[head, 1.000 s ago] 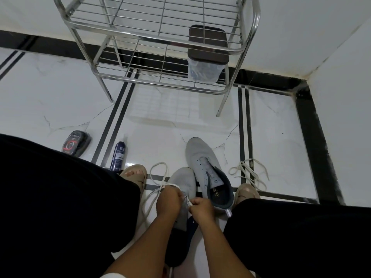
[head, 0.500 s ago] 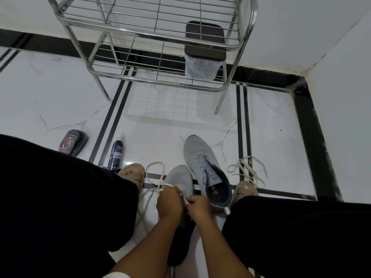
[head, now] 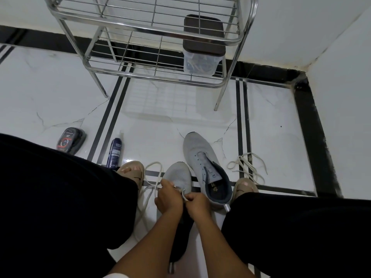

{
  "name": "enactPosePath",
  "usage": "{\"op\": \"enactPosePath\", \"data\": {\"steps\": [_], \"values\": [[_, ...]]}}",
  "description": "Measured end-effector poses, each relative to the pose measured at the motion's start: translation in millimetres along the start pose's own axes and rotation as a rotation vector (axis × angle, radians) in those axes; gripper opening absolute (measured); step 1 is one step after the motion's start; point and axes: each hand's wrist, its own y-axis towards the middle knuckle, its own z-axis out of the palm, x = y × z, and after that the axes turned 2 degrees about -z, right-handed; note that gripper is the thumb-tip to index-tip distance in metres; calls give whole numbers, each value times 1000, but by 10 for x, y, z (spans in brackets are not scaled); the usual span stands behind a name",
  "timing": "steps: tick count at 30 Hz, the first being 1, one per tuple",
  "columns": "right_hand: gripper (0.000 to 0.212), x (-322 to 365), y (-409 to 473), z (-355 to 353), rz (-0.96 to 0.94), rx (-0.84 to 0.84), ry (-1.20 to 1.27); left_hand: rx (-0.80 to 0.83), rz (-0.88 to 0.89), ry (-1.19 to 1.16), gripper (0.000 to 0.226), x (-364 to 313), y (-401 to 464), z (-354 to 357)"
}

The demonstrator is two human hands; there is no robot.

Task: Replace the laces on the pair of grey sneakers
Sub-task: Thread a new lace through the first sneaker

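both hands (head: 183,200) pinch a white lace (head: 153,180) over the near sneaker (head: 179,176).

Steel rack (head: 152,33), spray can (head: 114,152), polish sponge (head: 70,140).

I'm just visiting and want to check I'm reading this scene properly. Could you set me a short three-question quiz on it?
1. True or false: the far sneaker has a lace threaded through it.
2. Where does the loose lace lie? A) on the rack B) on the floor, right of the far sneaker C) in a hand
3. Fill in: both the left hand and right hand pinch a white ____ over the near sneaker.

Key: 1 false; 2 B; 3 lace.
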Motion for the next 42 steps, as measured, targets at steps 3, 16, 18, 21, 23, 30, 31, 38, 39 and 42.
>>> {"op": "enactPosePath", "data": {"steps": [3,16,18,21,23,30,31,38,39,42], "values": [[15,36,12,-45,-17,-39,25,-2,-4,7,8,32,10,37],[18,243,165,-74,-149,-135,-390,-93,244,145,25,122,-158,-110],[17,226,157,-73,-165,-150,-383,-170,244,247,35,190,-213,-166],[14,258,80,-95,-128,-256,-257,-130,144,96,43,260,-235,-227],[9,336,45,-132,-86,-349,-121,-76,117,98,35,249,-212,-236],[19,571,176,-511,151,-491,871,6,212,358,36,312,-212,-252],[21,643,181,-703,122,-478,998,8,209,359,34,315,-207,-256],[6,1413,-434,-1749,-230,-947,864,22,192,329,39,294,-192,-312],[7,1416,-446,-1639,-268,-867,644,27,191,326,40,295,-192,-319],[21,1109,-253,-1055,-218,-327,-168,40,186,308,42,288,-184,-325]]}}
